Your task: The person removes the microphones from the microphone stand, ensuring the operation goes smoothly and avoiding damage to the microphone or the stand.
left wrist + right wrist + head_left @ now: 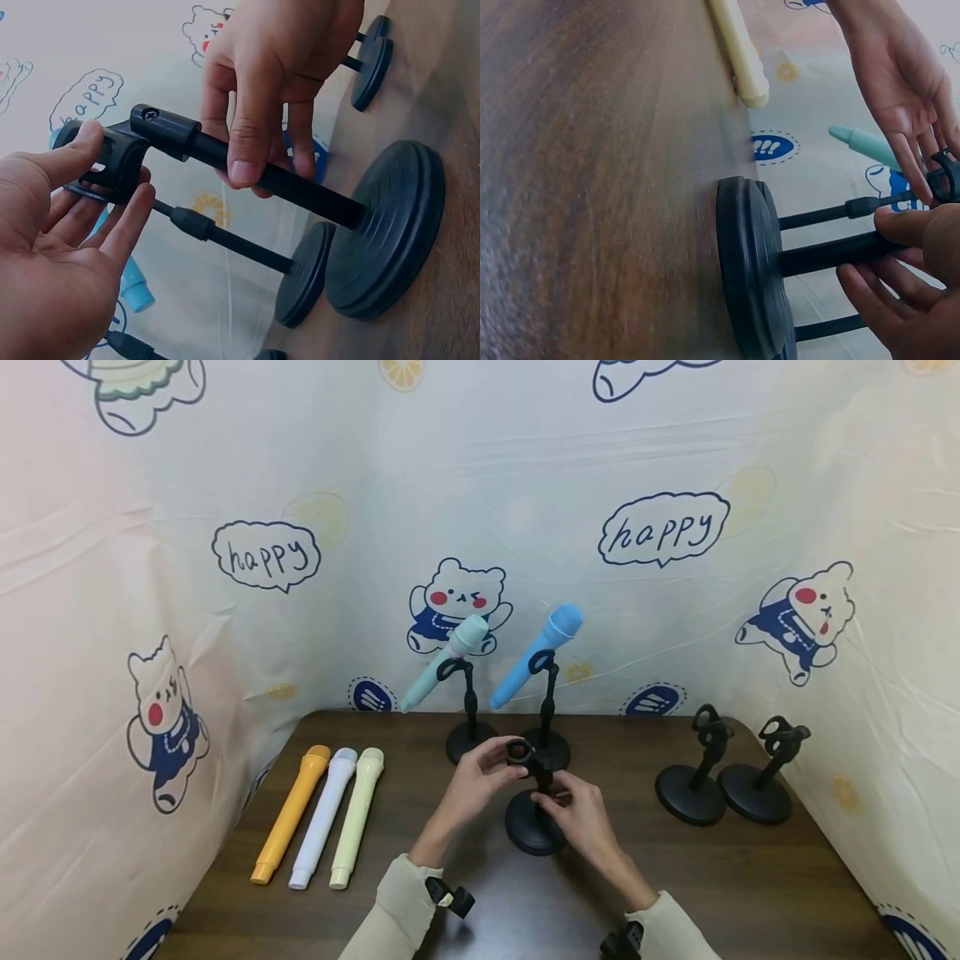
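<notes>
A black microphone stand [534,827] stands upright on the table between both hands. My left hand [474,787] holds the clip at its top; in the left wrist view the thumb lies on one side of the clip [120,161], with fingers behind it. Lower down, my right hand [587,817] pinches the pole between thumb and fingers, just above the round base [390,232]. The right wrist view shows the right hand [922,281] around the pole [829,255]. Nothing sits in this stand's clip.
Behind it, two stands hold a mint microphone [442,664] and a blue microphone [538,656], both tilted. Orange [291,814], white [324,818] and pale yellow [357,818] microphones lie at left. Two bare stands [690,795] [756,795] are at right. A printed cloth hangs around the table.
</notes>
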Motion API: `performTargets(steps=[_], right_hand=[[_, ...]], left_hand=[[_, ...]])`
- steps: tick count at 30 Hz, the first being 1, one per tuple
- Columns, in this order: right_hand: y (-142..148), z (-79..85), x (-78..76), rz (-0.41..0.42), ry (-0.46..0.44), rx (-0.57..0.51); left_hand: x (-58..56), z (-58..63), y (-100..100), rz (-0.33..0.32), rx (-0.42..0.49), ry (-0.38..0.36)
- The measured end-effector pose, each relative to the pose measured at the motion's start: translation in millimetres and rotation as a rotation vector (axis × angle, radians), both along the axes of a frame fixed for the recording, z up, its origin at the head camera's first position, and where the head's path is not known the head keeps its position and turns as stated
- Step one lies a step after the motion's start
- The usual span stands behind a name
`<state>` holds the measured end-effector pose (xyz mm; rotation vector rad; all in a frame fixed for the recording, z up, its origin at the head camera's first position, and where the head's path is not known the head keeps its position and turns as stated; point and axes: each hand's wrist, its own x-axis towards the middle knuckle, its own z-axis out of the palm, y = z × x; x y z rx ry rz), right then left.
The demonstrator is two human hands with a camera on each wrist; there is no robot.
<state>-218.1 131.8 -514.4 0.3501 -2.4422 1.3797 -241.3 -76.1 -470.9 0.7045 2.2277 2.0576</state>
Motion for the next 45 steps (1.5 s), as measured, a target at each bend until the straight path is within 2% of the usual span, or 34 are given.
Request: performTargets(steps=[6,17,26,31,45], right_hand=[[-0.4,1.7,1.4,-0.004,0.037,0.007],[7.7,1.4,3.5,-0.036,0.074,0.043],[22.3,2.1,4.9,-0.051,0.116,0.033],[30.6,3.5,5.9,-0.066,0.123,0.035],[55.4,5.8,1.0,-0.122,0.164,0.062]], left_hand=[[1.0,1.7,0.5,-0.001,0.003,0.009],[0.7,2.8,7.3,-0.050,0.027,0.018],[-0.1,7.7,20.6,-0.065,-0.006,0.017],[-0.6,12.2,26.6,-0.088,-0.018,-0.012],[-13.9,17.3,38.2,-0.149,-0.048,-0.052]])
